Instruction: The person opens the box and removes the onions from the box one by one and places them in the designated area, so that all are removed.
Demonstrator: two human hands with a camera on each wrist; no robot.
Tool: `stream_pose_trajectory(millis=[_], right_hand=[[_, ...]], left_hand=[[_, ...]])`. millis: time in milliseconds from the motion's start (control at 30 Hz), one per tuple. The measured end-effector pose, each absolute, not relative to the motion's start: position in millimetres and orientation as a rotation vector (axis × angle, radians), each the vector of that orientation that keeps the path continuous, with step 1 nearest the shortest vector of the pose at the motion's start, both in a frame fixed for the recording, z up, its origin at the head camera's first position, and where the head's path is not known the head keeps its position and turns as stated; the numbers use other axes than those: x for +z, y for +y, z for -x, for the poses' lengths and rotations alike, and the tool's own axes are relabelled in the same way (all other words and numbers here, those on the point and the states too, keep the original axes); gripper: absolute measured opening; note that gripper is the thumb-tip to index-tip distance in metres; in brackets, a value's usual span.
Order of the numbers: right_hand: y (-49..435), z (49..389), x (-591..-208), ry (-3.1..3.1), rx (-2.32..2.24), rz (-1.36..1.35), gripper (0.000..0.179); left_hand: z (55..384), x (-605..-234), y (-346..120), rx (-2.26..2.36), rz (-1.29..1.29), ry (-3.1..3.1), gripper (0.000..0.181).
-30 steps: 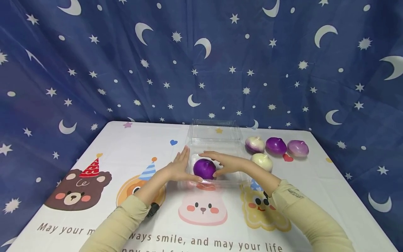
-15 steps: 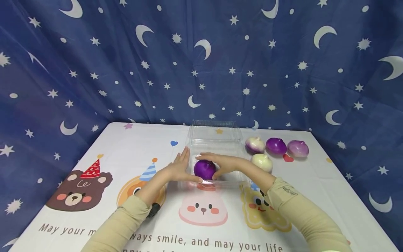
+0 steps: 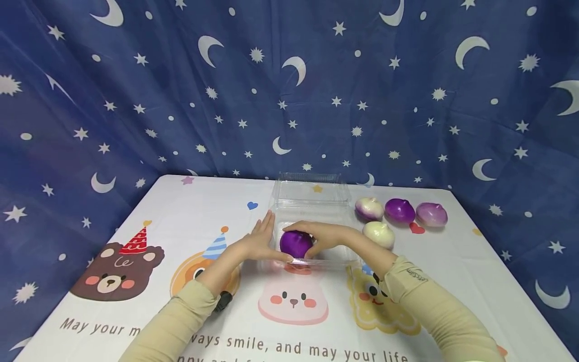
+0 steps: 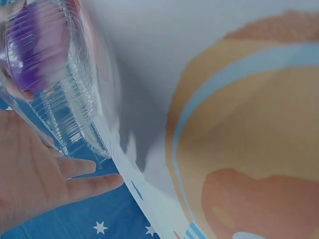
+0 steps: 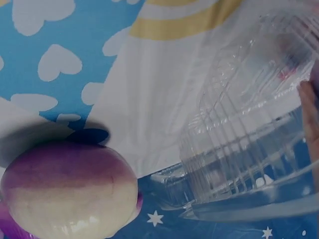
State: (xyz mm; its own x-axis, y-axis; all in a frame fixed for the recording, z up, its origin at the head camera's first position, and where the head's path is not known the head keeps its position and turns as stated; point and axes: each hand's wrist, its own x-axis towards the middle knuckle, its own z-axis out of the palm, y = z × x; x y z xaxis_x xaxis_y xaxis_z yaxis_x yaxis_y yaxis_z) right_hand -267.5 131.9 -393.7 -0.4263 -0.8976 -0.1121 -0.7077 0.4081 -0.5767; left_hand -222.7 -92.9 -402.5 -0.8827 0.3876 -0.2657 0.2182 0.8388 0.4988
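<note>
A clear plastic clamshell box point(image 3: 339, 254) lies with its lid point(image 3: 312, 191) folded back. In its left front part sits a glossy purple onion point(image 3: 296, 245); through the ribbed plastic the left wrist view shows this onion point(image 4: 22, 47) too. My right hand point(image 3: 324, 235) grips the onion, fingers over its top and thumb low on its right. My left hand point(image 3: 258, 245) steadies the box from the left, fingers straight along the side and thumb at the front rim. Only the edge of a right finger point(image 5: 310, 119) shows in the right wrist view.
Right of the box are a white-and-purple onion point(image 3: 369, 208), a second purple onion point(image 3: 400, 211), a pale purple onion point(image 3: 431, 214) and a white onion point(image 3: 379, 235). The white one lies by my right forearm. A starry blue curtain point(image 3: 244, 90) hangs behind the table.
My right hand has closed in around the purple onion, its fingers settling over the top. The left hand keeps its place at the box.
</note>
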Motion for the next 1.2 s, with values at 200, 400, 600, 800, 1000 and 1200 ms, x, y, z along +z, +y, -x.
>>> stream_pose_trajectory(millis=[200, 400, 600, 800, 1000, 1200], right_hand=[[133.8, 264.7, -390.5, 2.267, -0.674, 1.355, 0.073], [139.0, 263.3, -383.5, 2.311, -0.679, 1.285, 0.076], [139.4, 264.5, -375.6, 2.338, -0.688, 1.281, 0.076], [140.1, 268.0, -369.2, 2.394, -0.716, 1.229, 0.075], [142.0, 268.4, -369.6, 2.414, -0.756, 1.161, 0.072], [148.5, 263.5, -376.4, 2.436, -0.813, 1.153, 0.070]], left_hand=[[221.3, -403.6, -92.4, 0.660, -0.455, 2.658, 0.130], [221.7, -401.3, -88.2, 0.675, -0.472, 2.655, 0.129], [224.3, -396.0, -88.6, 0.654, -0.466, 2.660, 0.128], [228.8, -395.7, -91.9, 0.669, -0.469, 2.671, 0.126], [230.0, -397.6, -92.1, 0.693, -0.469, 2.655, 0.126], [225.8, -402.7, -92.7, 0.721, -0.469, 2.633, 0.126]])
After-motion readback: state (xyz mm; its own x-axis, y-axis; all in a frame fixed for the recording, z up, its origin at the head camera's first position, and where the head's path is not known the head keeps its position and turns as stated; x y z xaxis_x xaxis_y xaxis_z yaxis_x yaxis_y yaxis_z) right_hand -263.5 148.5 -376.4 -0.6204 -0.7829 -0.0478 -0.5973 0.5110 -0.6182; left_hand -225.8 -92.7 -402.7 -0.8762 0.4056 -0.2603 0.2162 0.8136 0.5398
